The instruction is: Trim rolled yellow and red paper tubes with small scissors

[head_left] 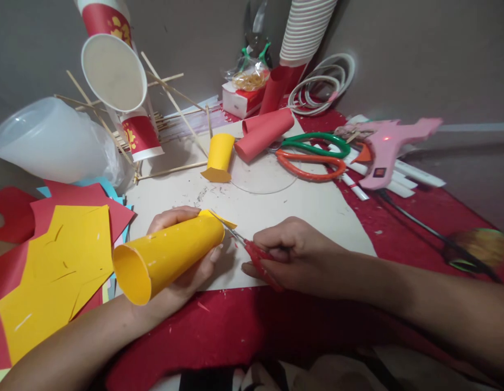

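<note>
One long yellow tube (176, 252) — hollow, tilted, flecked white.

Plain grey wall (419, 60), red-covered work surface (203, 331) below, dim light, soft shadows

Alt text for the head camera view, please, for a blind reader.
The left hand holds a yellow paper tube while the right hand holds red-handled scissors at its far end. Beyond lie red paper tubes, green-and-orange-handled scissors and a pink glue gun.

Bare, slim forearms (419, 290), bare hands (303, 255), and blurred black-and-pale clothing (317, 374) at the view's lower edge
</note>
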Action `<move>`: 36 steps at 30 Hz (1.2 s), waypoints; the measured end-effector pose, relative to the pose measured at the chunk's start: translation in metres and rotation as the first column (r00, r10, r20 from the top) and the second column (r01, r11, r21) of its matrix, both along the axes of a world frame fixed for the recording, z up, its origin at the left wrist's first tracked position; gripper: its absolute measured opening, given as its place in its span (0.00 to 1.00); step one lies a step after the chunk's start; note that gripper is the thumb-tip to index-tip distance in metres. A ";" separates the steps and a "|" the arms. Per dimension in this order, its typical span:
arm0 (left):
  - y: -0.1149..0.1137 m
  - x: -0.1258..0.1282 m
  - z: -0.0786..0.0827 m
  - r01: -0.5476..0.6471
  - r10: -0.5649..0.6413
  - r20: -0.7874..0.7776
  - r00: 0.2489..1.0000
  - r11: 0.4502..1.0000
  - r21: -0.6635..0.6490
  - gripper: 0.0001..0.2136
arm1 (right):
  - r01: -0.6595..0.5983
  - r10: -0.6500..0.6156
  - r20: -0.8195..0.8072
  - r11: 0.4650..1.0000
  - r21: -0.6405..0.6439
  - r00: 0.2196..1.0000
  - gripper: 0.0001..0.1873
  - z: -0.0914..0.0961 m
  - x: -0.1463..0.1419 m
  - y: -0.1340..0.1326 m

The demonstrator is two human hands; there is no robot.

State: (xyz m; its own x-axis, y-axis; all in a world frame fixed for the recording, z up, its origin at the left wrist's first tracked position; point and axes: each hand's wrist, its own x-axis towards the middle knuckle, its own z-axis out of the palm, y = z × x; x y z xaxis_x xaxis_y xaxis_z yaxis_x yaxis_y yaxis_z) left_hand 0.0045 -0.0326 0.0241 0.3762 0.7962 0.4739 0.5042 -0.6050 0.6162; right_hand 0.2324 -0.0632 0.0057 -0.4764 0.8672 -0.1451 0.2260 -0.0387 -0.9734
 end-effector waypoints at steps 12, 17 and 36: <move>0.003 0.009 -0.006 -0.009 0.011 0.117 0.993 1.000 -0.016 0.19 | -0.046 0.039 0.036 0.973 0.224 0.999 0.17 0.001 0.003 0.003; 0.001 0.009 -0.003 -0.019 0.022 0.113 0.993 1.000 -0.022 0.19 | -0.032 0.028 0.018 0.963 0.268 0.999 0.17 -0.002 0.004 0.004; 0.013 0.015 -0.019 -0.094 0.056 0.252 0.966 0.985 0.143 0.24 | -0.015 0.017 -0.013 0.988 0.154 1.000 0.17 -0.006 0.003 0.003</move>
State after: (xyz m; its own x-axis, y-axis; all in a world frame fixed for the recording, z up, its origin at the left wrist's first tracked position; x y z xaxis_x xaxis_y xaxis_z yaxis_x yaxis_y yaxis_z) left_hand 0.0198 -0.0197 0.0050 0.1746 0.7286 0.6623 0.3959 -0.6678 0.6304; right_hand 0.2352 -0.0605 0.0001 -0.4918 0.8707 -0.0036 0.2111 0.1153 -0.9706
